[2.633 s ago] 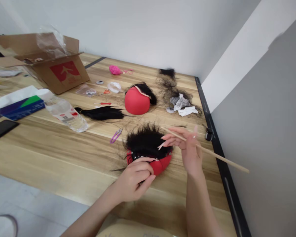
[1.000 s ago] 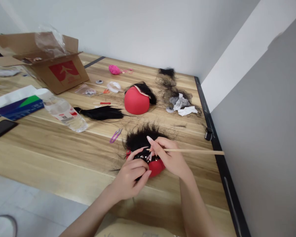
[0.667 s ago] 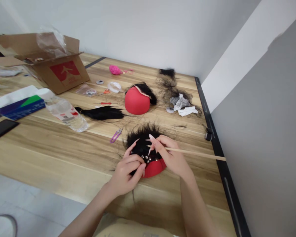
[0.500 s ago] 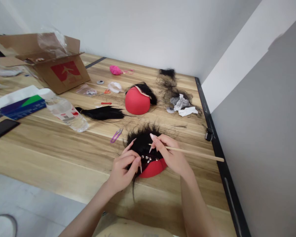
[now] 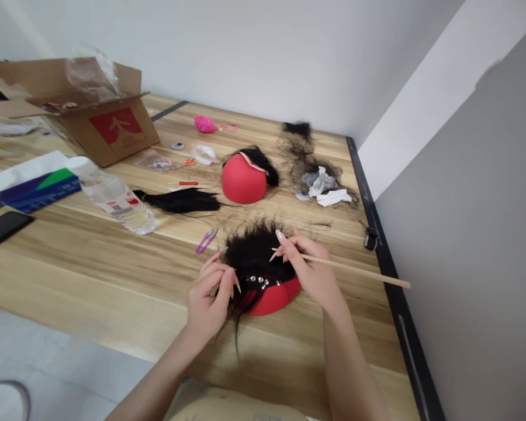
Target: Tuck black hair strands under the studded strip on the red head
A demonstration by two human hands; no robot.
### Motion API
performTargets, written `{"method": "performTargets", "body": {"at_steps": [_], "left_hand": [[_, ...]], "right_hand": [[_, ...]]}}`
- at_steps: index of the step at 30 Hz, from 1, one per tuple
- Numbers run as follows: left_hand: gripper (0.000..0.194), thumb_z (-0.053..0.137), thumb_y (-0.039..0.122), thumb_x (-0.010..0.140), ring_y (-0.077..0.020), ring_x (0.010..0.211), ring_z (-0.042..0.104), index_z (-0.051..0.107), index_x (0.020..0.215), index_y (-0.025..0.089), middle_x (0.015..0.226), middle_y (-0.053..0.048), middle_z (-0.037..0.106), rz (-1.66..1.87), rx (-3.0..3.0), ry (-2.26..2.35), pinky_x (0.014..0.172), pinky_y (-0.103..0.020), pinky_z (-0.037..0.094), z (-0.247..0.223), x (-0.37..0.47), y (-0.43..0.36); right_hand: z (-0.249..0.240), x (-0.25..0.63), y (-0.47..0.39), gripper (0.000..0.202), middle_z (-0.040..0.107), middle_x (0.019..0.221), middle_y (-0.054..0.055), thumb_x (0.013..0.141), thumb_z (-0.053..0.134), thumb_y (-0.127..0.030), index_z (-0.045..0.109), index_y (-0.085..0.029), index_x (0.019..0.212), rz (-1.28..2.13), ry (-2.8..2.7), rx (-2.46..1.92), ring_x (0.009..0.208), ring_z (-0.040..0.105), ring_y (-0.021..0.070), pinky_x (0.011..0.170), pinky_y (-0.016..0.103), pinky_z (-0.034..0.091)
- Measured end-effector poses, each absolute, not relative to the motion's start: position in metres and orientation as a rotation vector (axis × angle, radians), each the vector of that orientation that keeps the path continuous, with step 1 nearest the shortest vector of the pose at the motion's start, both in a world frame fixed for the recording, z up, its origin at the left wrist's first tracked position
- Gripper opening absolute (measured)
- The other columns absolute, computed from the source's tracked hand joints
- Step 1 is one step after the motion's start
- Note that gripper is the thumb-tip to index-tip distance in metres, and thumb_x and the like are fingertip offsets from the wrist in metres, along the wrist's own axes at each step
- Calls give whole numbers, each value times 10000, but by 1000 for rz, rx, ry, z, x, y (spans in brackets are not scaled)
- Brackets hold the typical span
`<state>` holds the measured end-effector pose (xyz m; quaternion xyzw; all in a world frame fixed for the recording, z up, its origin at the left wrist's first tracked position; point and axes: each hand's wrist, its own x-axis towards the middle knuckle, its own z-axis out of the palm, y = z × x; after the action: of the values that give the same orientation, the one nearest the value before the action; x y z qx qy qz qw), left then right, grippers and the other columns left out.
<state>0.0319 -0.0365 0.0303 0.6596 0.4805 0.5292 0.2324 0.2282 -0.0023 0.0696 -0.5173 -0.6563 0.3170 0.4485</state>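
A red dome (image 5: 275, 299) partly covered by black hair (image 5: 256, 251) lies on the table in front of me. Several shiny round pinheads (image 5: 263, 281) sit in a cluster along the hair's lower edge. My right hand (image 5: 313, 269) pinches a thin wooden stick (image 5: 359, 271), its tip over the hair and its thick end pointing right. At the left edge of the hair, my left hand (image 5: 210, 295) has thumb and fingers pressed together; whether strands are between them is too small to tell.
Purple snips (image 5: 207, 240) lie left of the hair. Further back are a second red dome (image 5: 244, 179), a black hair bundle (image 5: 182, 200), a water bottle (image 5: 116, 197), a cardboard box (image 5: 109, 131), pink yarn (image 5: 205, 124) and crumpled cloth (image 5: 321, 182).
My left hand has moved left, off the pinheads to the hair's edge. My right hand and the stick have shifted slightly right, away from the middle of the hair.
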Motion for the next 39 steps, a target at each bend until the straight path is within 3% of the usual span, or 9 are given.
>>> {"method": "performTargets", "body": {"at_steps": [6, 16, 21, 25, 28, 30, 32, 35, 39], "left_hand": [[358, 446, 135, 907, -103, 650, 565, 528, 561, 164, 619, 8, 568, 1376, 2008, 1000, 929, -390, 537, 35, 40, -42], [289, 455, 99, 891, -84, 623, 540, 549, 626, 167, 636, 25, 576, 1257, 2147, 938, 1026, -437, 475, 34, 45, -41], [304, 462, 90, 886, -70, 605, 537, 555, 607, 165, 625, 43, 566, 1306, 2117, 1000, 1095, -471, 414, 30, 43, -39], [328, 467, 96, 887, -67, 603, 542, 541, 575, 166, 608, 51, 566, 1332, 2078, 1069, 1111, -465, 403, 30, 43, -39], [353, 472, 99, 887, -66, 605, 547, 527, 545, 165, 596, 53, 566, 1363, 2053, 1111, 1118, -456, 398, 31, 42, -39], [359, 471, 104, 887, -69, 612, 552, 527, 538, 166, 596, 51, 568, 1380, 2038, 1136, 1115, -451, 403, 31, 41, -39], [359, 472, 109, 885, -72, 617, 555, 527, 535, 167, 596, 49, 569, 1391, 2028, 1148, 1105, -444, 415, 30, 40, -39], [360, 476, 116, 884, -73, 614, 556, 524, 531, 168, 595, 47, 575, 1376, 2036, 1152, 1090, -433, 432, 29, 40, -38], [368, 474, 119, 887, -69, 597, 548, 515, 525, 169, 580, 50, 569, 1366, 2039, 1152, 1074, -427, 446, 30, 41, -38]], "right_hand": [[78, 224, -9, 335, 675, 646, 16, 896, 541, -443, 650, -190, 705, 929, -1573, -1313, 623, 635, 150, 612, 253, 486], [77, 218, -8, 332, 656, 617, 5, 908, 522, -432, 635, -192, 710, 965, -1654, -1294, 589, 607, 140, 617, 242, 456], [76, 221, -7, 328, 667, 652, 6, 916, 515, -400, 630, -194, 688, 920, -1694, -1278, 642, 616, 146, 805, 291, 483], [73, 221, -5, 310, 662, 649, -18, 917, 519, -359, 615, -196, 671, 894, -1714, -1230, 615, 606, 123, 1055, 363, 378], [72, 220, -5, 330, 656, 633, -20, 920, 510, -347, 609, -194, 645, 877, -1724, -1192, 641, 622, 127, 1092, 372, 347], [73, 220, -5, 348, 661, 633, -10, 919, 511, -363, 611, -191, 633, 887, -1720, -1208, 682, 637, 140, 1023, 356, 417], [75, 220, -7, 345, 671, 648, 2, 914, 516, -387, 625, -188, 654, 911, -1714, -1252, 678, 637, 147, 854, 309, 499], [76, 221, -8, 325, 676, 657, 9, 911, 523, -394, 646, -184, 695, 922, -1724, -1286, 634, 623, 144, 667, 256, 490], [74, 221, -7, 334, 670, 650, 3, 914, 524, -377, 635, -189, 661, 904, -1731, -1265, 642, 621, 141, 762, 265, 494]]}}
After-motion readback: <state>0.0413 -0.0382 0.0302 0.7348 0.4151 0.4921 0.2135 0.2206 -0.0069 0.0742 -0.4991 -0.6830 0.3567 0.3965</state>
